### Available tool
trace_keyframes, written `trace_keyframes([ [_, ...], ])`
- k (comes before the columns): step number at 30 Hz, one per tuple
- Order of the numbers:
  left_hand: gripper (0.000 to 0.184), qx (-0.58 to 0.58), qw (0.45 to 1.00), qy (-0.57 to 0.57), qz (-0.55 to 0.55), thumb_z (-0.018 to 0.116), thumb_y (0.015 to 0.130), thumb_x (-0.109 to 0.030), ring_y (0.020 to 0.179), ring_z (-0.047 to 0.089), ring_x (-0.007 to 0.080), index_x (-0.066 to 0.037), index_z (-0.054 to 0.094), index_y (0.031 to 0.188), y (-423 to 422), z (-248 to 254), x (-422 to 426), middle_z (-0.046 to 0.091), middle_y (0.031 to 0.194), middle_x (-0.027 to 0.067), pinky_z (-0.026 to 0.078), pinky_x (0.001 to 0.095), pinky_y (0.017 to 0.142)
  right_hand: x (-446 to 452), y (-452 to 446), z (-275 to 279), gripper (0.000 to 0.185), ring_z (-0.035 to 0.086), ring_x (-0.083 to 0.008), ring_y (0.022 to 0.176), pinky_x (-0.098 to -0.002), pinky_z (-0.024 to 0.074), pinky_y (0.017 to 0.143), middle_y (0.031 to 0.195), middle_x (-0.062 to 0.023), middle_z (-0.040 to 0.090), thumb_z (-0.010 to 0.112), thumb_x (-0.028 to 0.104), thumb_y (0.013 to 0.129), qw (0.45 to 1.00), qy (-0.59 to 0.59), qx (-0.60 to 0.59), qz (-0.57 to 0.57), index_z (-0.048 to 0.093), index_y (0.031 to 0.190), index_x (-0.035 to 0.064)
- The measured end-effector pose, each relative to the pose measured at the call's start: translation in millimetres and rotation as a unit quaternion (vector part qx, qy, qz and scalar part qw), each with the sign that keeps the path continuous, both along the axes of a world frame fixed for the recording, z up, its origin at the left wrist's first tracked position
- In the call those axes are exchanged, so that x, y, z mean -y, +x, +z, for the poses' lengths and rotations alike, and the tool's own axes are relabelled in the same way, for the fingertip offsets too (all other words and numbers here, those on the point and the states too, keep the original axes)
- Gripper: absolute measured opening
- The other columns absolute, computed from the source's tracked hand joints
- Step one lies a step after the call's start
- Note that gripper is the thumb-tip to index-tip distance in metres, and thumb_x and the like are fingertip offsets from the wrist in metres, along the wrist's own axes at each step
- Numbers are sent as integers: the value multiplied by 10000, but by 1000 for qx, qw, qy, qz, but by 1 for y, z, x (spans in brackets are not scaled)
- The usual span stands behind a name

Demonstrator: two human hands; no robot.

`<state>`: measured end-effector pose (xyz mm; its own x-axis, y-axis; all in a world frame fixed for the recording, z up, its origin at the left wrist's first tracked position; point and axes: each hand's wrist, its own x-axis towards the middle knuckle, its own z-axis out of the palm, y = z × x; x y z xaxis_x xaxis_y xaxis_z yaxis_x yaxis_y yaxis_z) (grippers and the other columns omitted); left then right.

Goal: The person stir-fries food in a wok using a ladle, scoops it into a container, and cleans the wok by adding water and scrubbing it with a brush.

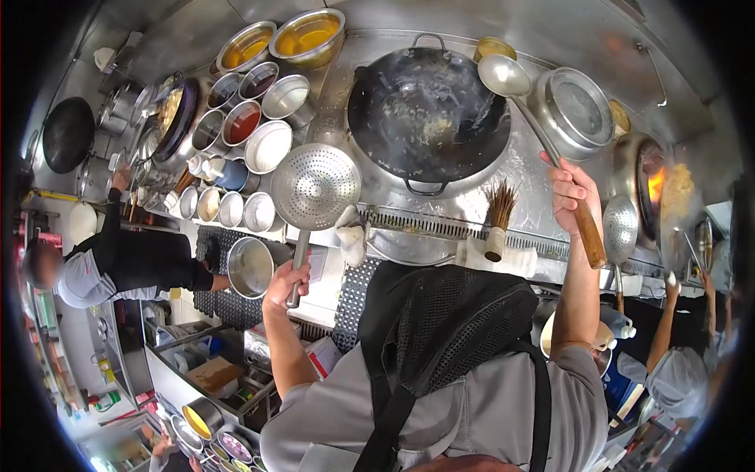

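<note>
Left hand point(287, 287): lower centre-left of the frame, fingers wrapped around the handle of a perforated strainer point(318, 187).
Strainer bowl: holes in plain sight, between the containers and the wok point(429, 118); cannot tell its height above the counter point(460, 206).
Right hand point(572, 193): right of centre, closed around the shaft of a ladle point(505, 75) just above its wooden grip; the grip's end points down the frame.
Ladle bowl: overlaps the wok's upper-right rim in view; cannot tell whether they touch.
Wok: upper centre, dark, two loop handles, pale scraps scattered over the inside.
Brush point(497, 220): below the wok, bristles up, near the slotted drain strip point(425, 226).
Cloth point(350, 234): pale, crumpled, just beside the strainer's lower right edge.
Containers, upper left: two steel bowls point(308, 38) with orange-yellow contents; below them, several round pots, one holding red sauce point(242, 123).
Right of wok: steel pot point(572, 110); farther right, flame point(655, 185).
Far left: another person point(134, 263) in a dark apron, one arm stretched toward the cooking line.
</note>
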<state>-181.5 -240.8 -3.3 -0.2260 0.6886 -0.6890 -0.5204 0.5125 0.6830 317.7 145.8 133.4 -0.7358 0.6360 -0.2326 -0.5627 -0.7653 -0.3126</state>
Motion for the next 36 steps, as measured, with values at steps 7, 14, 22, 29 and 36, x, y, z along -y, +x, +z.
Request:
trace_keyframes([
  [7,155,-75,994,60,47,666,960,-120,519,501,118,-29,547,1002,39,13,-36,542,731,29,411,267,480,-3,-36,3,371,460,11,469,-186,403,366,830,22,510,415,158,1117,996,-8,26,82,476,1388,-87],
  [14,149,-151,981,61,102,664,933,-119,535,550,134,-6,567,947,87,33,-97,580,752,49,432,266,486,4,-60,4,323,427,31,468,-174,353,360,778,52,499,553,149,1066,985,50,94,134,550,1345,-15],
  [22,157,-233,951,79,188,651,913,-110,529,561,151,-2,539,930,137,47,-142,568,735,61,450,300,467,11,-81,15,250,419,17,476,-188,359,366,789,31,497,598,125,1030,969,95,157,167,566,1248,8],
  [29,145,-130,965,182,137,619,952,-92,523,526,146,3,534,882,158,59,-171,559,753,68,421,297,486,7,-87,10,237,444,-23,478,-227,366,390,774,12,521,632,132,1014,953,127,185,204,556,1215,32],
  [36,163,219,966,137,11,642,956,-81,542,523,141,-28,559,825,165,39,-233,533,681,53,423,330,506,11,-90,-43,526,650,-270,567,-414,554,576,825,-175,666,621,164,981,655,526,516,170,438,1458,42],
])
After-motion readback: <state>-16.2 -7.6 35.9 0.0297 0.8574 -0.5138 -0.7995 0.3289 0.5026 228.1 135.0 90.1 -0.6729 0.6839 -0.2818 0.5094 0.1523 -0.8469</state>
